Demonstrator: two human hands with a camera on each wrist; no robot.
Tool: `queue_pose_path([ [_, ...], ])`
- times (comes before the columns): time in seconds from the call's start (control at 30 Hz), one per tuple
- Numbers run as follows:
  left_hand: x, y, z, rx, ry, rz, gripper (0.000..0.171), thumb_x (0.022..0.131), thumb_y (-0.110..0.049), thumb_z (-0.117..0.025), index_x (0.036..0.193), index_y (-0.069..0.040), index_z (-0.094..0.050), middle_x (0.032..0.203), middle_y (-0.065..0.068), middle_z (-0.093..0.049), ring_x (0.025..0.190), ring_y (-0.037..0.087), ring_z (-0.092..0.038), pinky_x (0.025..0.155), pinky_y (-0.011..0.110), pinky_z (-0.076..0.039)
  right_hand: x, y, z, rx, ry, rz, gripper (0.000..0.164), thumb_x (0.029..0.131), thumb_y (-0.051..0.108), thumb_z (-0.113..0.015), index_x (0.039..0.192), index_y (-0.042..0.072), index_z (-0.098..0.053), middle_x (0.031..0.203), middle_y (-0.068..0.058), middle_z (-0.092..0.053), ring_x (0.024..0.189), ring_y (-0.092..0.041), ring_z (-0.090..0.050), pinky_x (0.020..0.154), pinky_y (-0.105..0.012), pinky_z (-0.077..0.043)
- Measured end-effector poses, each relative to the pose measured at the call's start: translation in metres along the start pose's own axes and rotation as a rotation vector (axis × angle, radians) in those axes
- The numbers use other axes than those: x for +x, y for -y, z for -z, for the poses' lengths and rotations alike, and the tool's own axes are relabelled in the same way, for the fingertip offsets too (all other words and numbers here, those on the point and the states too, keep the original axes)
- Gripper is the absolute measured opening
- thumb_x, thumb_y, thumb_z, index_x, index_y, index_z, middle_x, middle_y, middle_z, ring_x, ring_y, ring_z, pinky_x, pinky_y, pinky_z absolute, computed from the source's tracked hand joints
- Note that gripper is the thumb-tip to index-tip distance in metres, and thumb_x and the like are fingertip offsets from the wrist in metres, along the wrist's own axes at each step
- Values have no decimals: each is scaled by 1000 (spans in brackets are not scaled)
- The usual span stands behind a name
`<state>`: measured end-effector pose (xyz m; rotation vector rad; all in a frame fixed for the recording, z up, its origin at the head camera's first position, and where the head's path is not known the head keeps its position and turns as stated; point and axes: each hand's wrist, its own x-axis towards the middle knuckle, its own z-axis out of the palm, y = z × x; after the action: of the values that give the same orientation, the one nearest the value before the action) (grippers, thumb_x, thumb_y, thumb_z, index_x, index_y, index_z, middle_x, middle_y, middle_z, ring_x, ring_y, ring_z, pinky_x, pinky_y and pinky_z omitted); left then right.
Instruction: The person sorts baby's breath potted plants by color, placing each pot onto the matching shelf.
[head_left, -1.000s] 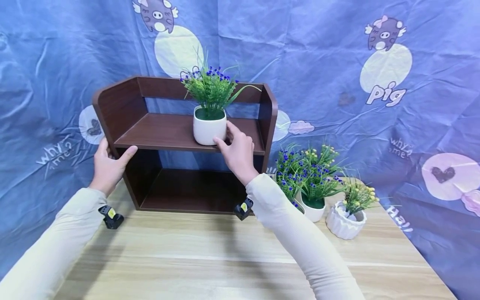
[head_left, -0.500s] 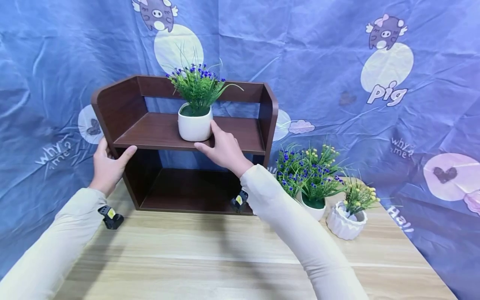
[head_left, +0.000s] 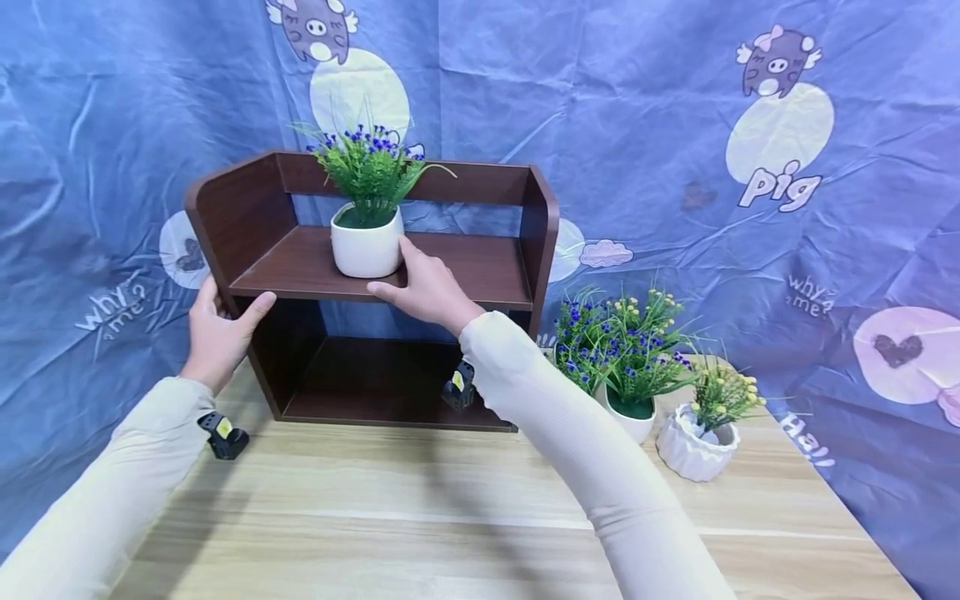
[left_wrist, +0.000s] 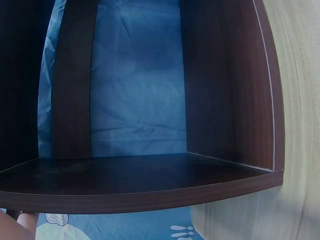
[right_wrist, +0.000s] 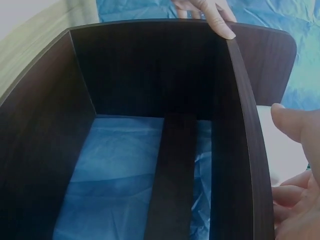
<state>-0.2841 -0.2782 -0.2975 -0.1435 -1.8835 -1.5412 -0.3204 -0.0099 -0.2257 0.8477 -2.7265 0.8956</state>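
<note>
A white pot (head_left: 365, 252) of purple-flowered greenery (head_left: 369, 171) stands on the upper board of a dark brown shelf unit (head_left: 258, 271). My right hand (head_left: 431, 287) presses its fingers against the pot's right side, while the thumb lies low by the board's front edge. In the right wrist view, the thumb (right_wrist: 290, 120) and curled fingertips (right_wrist: 287, 195) show beside the white pot. My left hand (head_left: 221, 329) grips the unit's left side, thumb on the front and fingers partly hidden behind the panel. That hand also appears past the far panel in the right wrist view.
Right of the unit, on the wooden table (head_left: 360, 508), stand a white potted plant (head_left: 633, 412) with purple flowers, more greenery behind it, and a ribbed white pot (head_left: 696, 446) with yellow flowers. A blue printed cloth (head_left: 637, 125) hangs behind.
The pot has slid leftward along the upper board, from right of its middle to left of it, with my right hand following. My left hand keeps its place on the unit.
</note>
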Motion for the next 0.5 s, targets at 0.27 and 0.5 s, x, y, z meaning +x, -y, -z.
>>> queue_pose_path([
  [0.27,-2,-1,1,13,-1,14,55,83,-10,-72,133,-5,-49,116,-5,-59,107,5,-52,90,14,-40,13,11,-12,-55,60,7,81,90,46,-61,151,10,-22,147,-9,-40,134,-21,-40,107,-34,-36],
  [0.5,5,10,1,-11,-12,21,56,83,-9,-73,134,-7,-50,116,-5,-59,107,5,-53,89,13,-40,20,14,-13,-45,92,14,81,92,46,-58,153,10,-18,153,-7,-32,138,-20,-32,111,-35,-31],
])
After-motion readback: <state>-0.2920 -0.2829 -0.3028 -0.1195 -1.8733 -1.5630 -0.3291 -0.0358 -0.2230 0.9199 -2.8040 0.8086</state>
